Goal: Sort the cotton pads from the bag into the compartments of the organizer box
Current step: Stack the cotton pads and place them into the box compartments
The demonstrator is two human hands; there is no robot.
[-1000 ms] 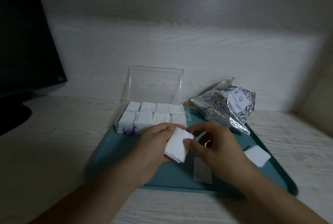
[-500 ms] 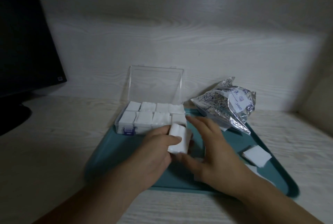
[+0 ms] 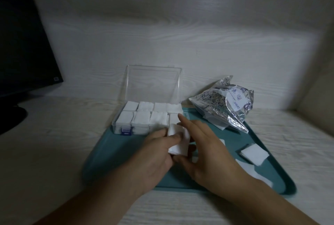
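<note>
Since a second ago I have carried the stack of cotton pads (image 3: 178, 139) forward from over the middle of the tray (image 3: 112, 154) until it sits just in front of the organizer box (image 3: 150, 118), at the box's near right corner. My left hand (image 3: 155, 154) grips the stack, thumb across its front face and fingers behind. My right hand (image 3: 204, 150) has flattened out, its fingers straight and pressed against the stack's right side, squaring it up; it pinches nothing.

The pads are feather-light, soft and squashy, and the layers slide on each other, so I judge it best to hold the stack by its two broad faces, near the middle, firmly enough that no sheet fans out but not so hard that it buckles.

Every compartment of the box seems to hold white pads already, though the near right one is partly hidden by my fingers, so I may be wrong. The lid stands upright behind the box. To the right of the box lies the crinkled bag (image 3: 224, 105), and further right and nearer me, loose pads (image 3: 254, 154) rest on the tray.
</note>
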